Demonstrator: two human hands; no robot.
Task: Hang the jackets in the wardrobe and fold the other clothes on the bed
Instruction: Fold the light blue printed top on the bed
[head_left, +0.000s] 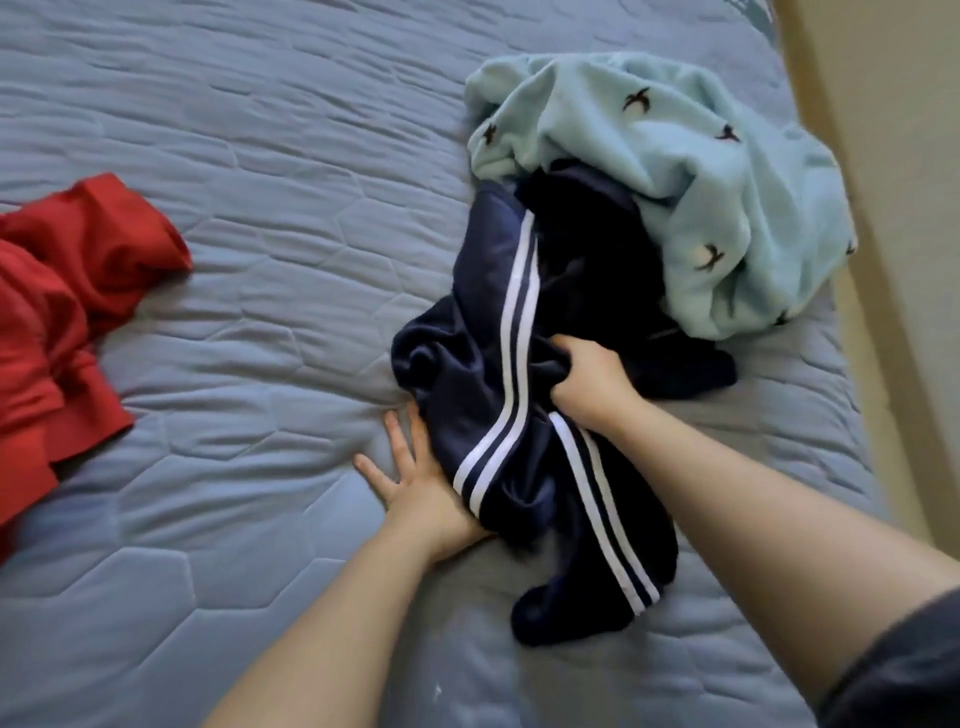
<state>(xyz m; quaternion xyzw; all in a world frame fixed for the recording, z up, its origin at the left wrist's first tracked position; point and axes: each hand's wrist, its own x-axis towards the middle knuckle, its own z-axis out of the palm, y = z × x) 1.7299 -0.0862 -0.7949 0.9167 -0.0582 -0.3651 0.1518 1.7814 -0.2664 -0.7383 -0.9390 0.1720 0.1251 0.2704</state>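
On the blue quilted bed (234, 156), seen from the head camera, a navy striped garment (488, 395) is lying crumpled near the right side, its far end disappearing under a pale blue fleece (675, 156). The right hand (587, 379) is gripping a bunch of its fabric, fingertips buried in the folds. The left hand (415, 488) is pressing flat beside it, fingers straight and spread, its thumb side hiding beneath the cloth. A red garment (62, 291) is running off the left edge.

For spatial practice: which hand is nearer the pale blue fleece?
Right. The right hand grips navy trousers just below the fleece; the left hand rests farther down-left.
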